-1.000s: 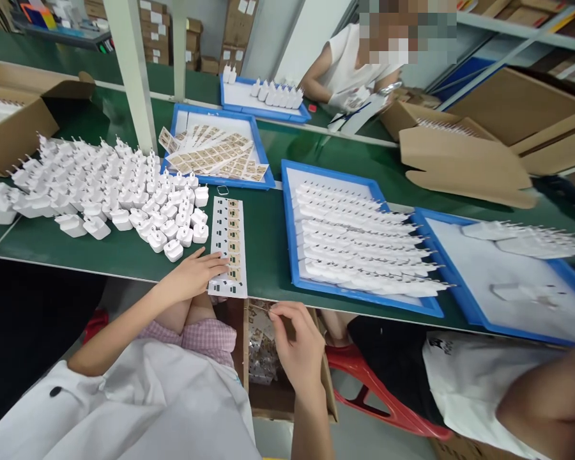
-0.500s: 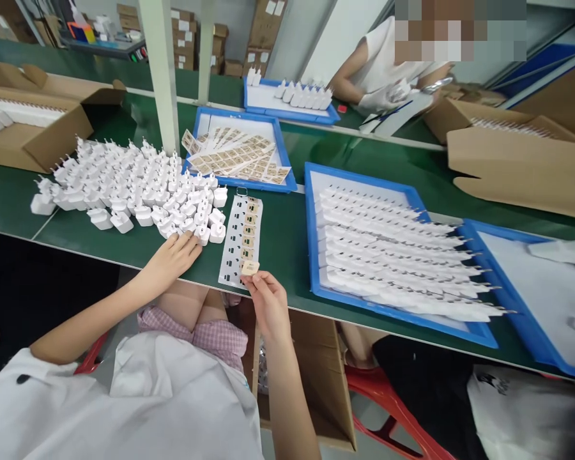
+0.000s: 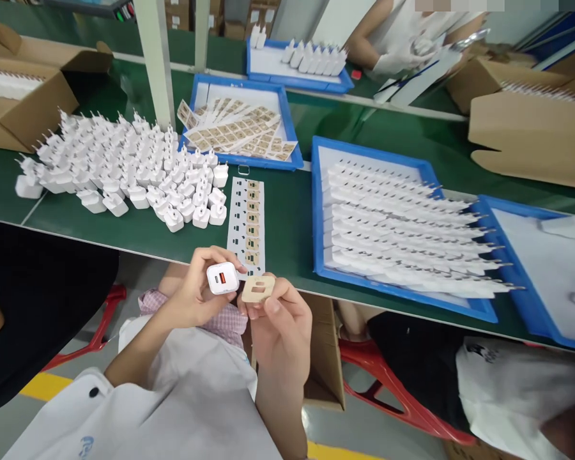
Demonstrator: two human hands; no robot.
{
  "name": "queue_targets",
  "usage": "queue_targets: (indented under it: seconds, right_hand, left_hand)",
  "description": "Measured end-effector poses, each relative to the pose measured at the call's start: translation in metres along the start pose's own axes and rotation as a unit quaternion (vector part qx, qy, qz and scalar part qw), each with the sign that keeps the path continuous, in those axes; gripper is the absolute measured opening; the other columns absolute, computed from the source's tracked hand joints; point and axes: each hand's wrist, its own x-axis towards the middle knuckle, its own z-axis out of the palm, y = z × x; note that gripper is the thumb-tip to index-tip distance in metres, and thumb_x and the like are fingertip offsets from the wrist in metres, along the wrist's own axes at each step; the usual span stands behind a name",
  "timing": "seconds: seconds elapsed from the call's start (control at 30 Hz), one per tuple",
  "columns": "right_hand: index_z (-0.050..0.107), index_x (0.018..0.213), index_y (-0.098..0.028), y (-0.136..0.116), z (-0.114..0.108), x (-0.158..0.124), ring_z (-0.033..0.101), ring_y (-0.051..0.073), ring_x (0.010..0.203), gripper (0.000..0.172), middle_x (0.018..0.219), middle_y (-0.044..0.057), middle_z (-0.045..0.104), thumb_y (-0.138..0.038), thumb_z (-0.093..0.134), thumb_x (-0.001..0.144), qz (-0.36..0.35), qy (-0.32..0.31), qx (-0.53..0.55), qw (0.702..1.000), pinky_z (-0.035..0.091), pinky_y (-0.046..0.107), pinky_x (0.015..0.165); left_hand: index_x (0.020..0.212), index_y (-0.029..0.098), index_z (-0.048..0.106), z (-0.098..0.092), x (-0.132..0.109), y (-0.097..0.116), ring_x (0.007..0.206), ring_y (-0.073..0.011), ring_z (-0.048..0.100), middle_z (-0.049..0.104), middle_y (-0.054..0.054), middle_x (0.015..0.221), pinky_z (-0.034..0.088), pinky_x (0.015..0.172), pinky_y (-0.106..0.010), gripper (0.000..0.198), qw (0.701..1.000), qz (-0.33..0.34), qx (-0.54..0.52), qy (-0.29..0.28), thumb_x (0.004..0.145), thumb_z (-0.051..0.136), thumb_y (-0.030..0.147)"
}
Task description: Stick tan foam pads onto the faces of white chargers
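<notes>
White charger (image 3: 223, 278) L hand (image 3: 191, 295), tan label (image 3: 258, 289) R hand (image 3: 282, 332)

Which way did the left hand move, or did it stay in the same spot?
Yes, it moved. The left hand came off the green table toward the person, and now holds a white charger past the table's front edge.

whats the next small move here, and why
Probably press the tan cut-out label in the right hand onto the white charger in the left hand: its ports face up beside the label, whose openings look matched to them.
</notes>
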Motion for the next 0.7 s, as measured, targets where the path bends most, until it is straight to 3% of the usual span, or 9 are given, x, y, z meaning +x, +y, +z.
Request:
queue_targets:
  seconds: [0.1,0.23,0.33,0.43,0.5,0.6,0.7]
  right_hand:
    - [0.060,0.067,-0.021,-0.003,0.005,-0.012,0.047,0.011,0.057,0.024,0.064,-0.003,0.050,-0.031,0.075,0.084,-0.017,0.012,-0.008,1.000,0.041,0.026,0.058]
    - [0.057,0.067,-0.022,0.001,0.005,-0.019,0.044,0.011,0.058,0.027,0.064,-0.003,0.049,-0.034,0.074,0.084,-0.054,0.066,-0.031,0.996,0.039,0.025,0.058]
    - [0.053,0.066,-0.022,0.006,0.008,-0.019,0.045,0.012,0.060,0.031,0.063,-0.004,0.046,-0.037,0.072,0.084,-0.080,0.121,-0.049,0.988,0.041,0.025,0.059]
    - [0.052,0.065,-0.021,0.009,0.009,-0.018,0.046,0.011,0.061,0.033,0.065,-0.004,0.046,-0.039,0.074,0.083,-0.085,0.140,-0.044,0.985,0.042,0.023,0.059]
    - [0.054,0.066,-0.021,0.009,0.008,-0.018,0.047,0.010,0.062,0.032,0.066,-0.004,0.048,-0.039,0.075,0.081,-0.070,0.135,-0.025,0.988,0.043,0.022,0.059]
    - [0.056,0.068,-0.021,0.007,0.007,-0.021,0.044,0.009,0.059,0.030,0.066,-0.004,0.048,-0.038,0.077,0.081,-0.008,0.103,0.019,0.995,0.041,0.021,0.056]
    - [0.053,0.068,-0.022,0.005,0.005,-0.021,0.035,0.008,0.050,0.030,0.061,-0.006,0.044,-0.037,0.074,0.083,0.076,0.016,0.080,0.994,0.035,0.020,0.046]
  left_hand:
    - [0.127,0.027,0.046,0.011,0.001,0.002,0.100,-0.0184,0.061,0.056,-0.006,0.111,0.054,0.085,-0.032,0.038,0.999,0.004,-0.006,-0.047,0.094,0.066,0.028]
    - [0.142,0.025,0.043,0.013,0.002,0.008,0.110,-0.0245,0.055,0.053,-0.010,0.118,0.053,0.093,-0.039,0.054,0.994,0.019,0.045,-0.094,0.096,0.061,0.044]
    - [0.144,0.025,0.043,0.020,-0.001,0.008,0.124,-0.0275,0.051,0.052,-0.012,0.129,0.048,0.105,-0.043,0.054,0.993,0.031,0.088,-0.070,0.098,0.060,0.047]
    - [0.142,0.027,0.046,0.029,-0.006,0.004,0.127,-0.0271,0.053,0.053,-0.012,0.132,0.048,0.107,-0.042,0.050,0.995,0.023,0.095,-0.034,0.098,0.060,0.046]
    - [0.140,0.027,0.049,0.030,-0.009,0.002,0.121,-0.0262,0.055,0.052,-0.011,0.129,0.049,0.104,-0.041,0.052,0.995,-0.008,0.097,-0.017,0.096,0.063,0.049]
    - [0.135,0.029,0.048,0.025,-0.010,-0.001,0.107,-0.0222,0.057,0.048,-0.007,0.120,0.052,0.091,-0.035,0.069,0.996,-0.062,0.057,-0.002,0.081,0.079,0.057]
    - [0.117,0.030,0.041,0.020,-0.009,-0.004,0.086,-0.0127,0.056,0.046,-0.001,0.110,0.050,0.072,-0.025,0.074,0.996,-0.078,-0.050,0.005,0.067,0.092,0.048]
